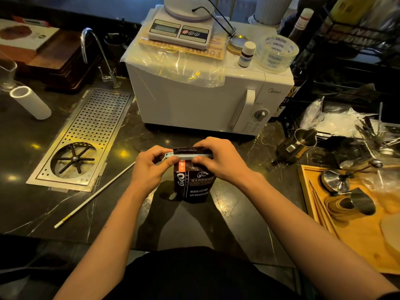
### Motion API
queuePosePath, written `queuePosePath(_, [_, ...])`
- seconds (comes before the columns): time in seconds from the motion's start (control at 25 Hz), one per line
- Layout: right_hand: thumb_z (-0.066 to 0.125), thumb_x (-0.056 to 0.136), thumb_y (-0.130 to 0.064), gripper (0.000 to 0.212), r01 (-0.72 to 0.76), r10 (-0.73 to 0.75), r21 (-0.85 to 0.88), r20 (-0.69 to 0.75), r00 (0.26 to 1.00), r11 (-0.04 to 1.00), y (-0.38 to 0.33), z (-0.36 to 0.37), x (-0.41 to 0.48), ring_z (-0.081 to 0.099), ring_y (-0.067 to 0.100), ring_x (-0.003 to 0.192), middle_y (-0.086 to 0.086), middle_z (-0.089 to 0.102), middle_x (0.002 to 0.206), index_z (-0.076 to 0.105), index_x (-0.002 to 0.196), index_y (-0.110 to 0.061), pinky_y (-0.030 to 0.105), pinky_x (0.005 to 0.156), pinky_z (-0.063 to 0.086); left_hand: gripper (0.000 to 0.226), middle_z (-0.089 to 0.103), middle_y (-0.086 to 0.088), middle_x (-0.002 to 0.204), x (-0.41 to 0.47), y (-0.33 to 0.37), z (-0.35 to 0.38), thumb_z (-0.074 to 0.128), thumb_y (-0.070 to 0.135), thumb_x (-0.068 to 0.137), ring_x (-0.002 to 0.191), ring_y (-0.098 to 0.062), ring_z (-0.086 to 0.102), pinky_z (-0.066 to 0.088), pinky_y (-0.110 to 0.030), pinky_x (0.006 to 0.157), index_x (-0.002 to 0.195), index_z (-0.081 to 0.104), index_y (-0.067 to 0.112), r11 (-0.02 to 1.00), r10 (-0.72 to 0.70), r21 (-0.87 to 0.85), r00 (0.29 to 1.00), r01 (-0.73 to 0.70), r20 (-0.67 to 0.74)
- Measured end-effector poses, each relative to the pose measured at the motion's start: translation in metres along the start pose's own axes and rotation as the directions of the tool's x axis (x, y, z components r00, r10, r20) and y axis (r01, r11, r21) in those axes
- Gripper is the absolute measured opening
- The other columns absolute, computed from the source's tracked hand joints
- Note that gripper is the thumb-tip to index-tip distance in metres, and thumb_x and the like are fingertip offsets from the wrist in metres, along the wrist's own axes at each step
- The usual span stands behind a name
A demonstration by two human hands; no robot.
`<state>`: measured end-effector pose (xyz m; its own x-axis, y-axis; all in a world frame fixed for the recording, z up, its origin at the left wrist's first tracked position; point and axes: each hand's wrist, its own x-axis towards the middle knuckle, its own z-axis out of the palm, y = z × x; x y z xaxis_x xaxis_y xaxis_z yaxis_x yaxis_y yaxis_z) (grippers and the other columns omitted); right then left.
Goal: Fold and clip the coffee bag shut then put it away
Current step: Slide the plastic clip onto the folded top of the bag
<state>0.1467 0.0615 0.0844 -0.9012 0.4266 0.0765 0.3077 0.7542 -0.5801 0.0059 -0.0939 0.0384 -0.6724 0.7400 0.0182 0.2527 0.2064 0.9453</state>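
A dark coffee bag (193, 184) with white print and an orange label stands upright on the black counter, just in front of me. A pale blue sealing clip (187, 156) lies across its folded top. My left hand (151, 164) pinches the clip's left end. My right hand (218, 159) presses on the clip's right end and the bag's top, hiding that end of the clip. The top edge of the bag sticks up above the clip.
A white microwave (201, 98) with a kitchen scale (179, 27) on top stands right behind the bag. A perforated rinser tray (86, 135) lies at left, a thin white stick (95, 192) beside it. A metal pitcher (298, 144) and a wooden tray (355, 232) with tools sit at right.
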Motion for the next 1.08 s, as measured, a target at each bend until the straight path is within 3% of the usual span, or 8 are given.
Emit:
queuePosePath(0.08, [0.074, 0.082, -0.020, 0.027, -0.047, 0.058, 0.147, -0.070, 0.996, 0.988, 0.005, 0.000, -0.009, 0.063, 0.012, 0.092, 0.000, 0.070, 0.098, 0.071, 0.108, -0.014, 0.026, 0.082, 0.049, 0.014, 0.068, 0.009, 0.093, -0.002, 0.001, 0.002, 0.072, 0.018, 0.084, 0.087, -0.006, 0.064, 0.053, -0.029, 0.079, 0.097, 0.070, 0.023, 1.000, 0.001, -0.003, 1.000, -0.001, 0.009])
queuePosePath(0.28, [0.075, 0.082, -0.017, 0.027, -0.072, 0.098, 0.267, -0.083, 0.992, 0.961, 0.004, 0.005, -0.012, 0.064, 0.007, 0.096, -0.003, 0.071, 0.101, 0.070, 0.108, -0.014, 0.018, 0.084, 0.049, 0.014, 0.068, 0.010, 0.093, -0.003, 0.001, -0.001, 0.071, 0.018, 0.084, 0.087, -0.003, 0.064, 0.053, -0.028, 0.080, 0.092, 0.069, 0.028, 1.000, -0.012, -0.020, 1.000, 0.012, 0.002])
queuePosePath(0.48, [0.078, 0.077, -0.015, 0.028, -0.139, 0.231, 0.444, -0.159, 0.960, 0.885, 0.013, 0.013, -0.023, 0.063, 0.002, 0.095, -0.015, 0.067, 0.096, 0.069, 0.102, -0.022, 0.021, 0.083, 0.050, 0.012, 0.068, 0.009, 0.094, -0.007, 0.004, 0.004, 0.070, 0.015, 0.085, 0.087, 0.001, 0.065, 0.052, -0.022, 0.078, 0.094, 0.069, 0.023, 0.999, -0.021, -0.045, 1.000, 0.020, -0.003])
queuePosePath(0.6, [0.082, 0.074, -0.017, 0.031, -0.206, 0.351, 0.564, -0.160, 0.923, 0.799, 0.015, 0.019, -0.022, 0.064, 0.009, 0.098, -0.010, 0.068, 0.099, 0.067, 0.101, -0.022, 0.028, 0.083, 0.055, 0.012, 0.068, 0.009, 0.091, -0.007, 0.003, 0.005, 0.070, 0.015, 0.085, 0.083, 0.005, 0.064, 0.051, -0.019, 0.076, 0.094, 0.069, 0.023, 0.997, -0.039, -0.068, 0.999, 0.038, -0.015])
queuePosePath(0.72, [0.080, 0.075, -0.012, 0.031, -0.237, 0.442, 0.737, -0.093, 0.892, 0.633, 0.019, 0.025, -0.026, 0.069, 0.019, 0.099, 0.002, 0.071, 0.103, 0.068, 0.103, -0.019, 0.034, 0.080, 0.059, 0.012, 0.069, 0.008, 0.093, -0.005, 0.002, 0.006, 0.070, 0.017, 0.085, 0.085, 0.001, 0.065, 0.054, -0.027, 0.080, 0.097, 0.070, 0.019, 0.995, -0.067, -0.081, 0.997, 0.065, -0.023])
queuePosePath(0.84, [0.075, 0.079, -0.002, 0.029, -0.209, 0.448, 0.852, -0.033, 0.894, 0.480, 0.022, 0.026, -0.031, 0.072, 0.020, 0.093, 0.005, 0.074, 0.098, 0.068, 0.102, -0.017, 0.030, 0.074, 0.059, 0.013, 0.070, 0.007, 0.094, -0.008, 0.002, 0.007, 0.070, 0.017, 0.085, 0.089, -0.006, 0.067, 0.055, -0.029, 0.082, 0.097, 0.070, 0.018, 0.993, -0.079, -0.092, 0.997, 0.077, -0.020])
queuePosePath(1.08, [0.074, 0.078, 0.000, 0.031, -0.163, 0.470, 0.887, -0.067, 0.880, 0.432, 0.022, 0.030, -0.031, 0.072, 0.022, 0.095, 0.007, 0.074, 0.099, 0.066, 0.102, -0.017, 0.033, 0.076, 0.060, 0.013, 0.068, 0.009, 0.094, -0.008, 0.003, 0.008, 0.069, 0.017, 0.085, 0.088, 0.000, 0.065, 0.053, -0.023, 0.078, 0.098, 0.069, 0.019, 0.992, -0.089, -0.087, 0.996, 0.086, -0.031])
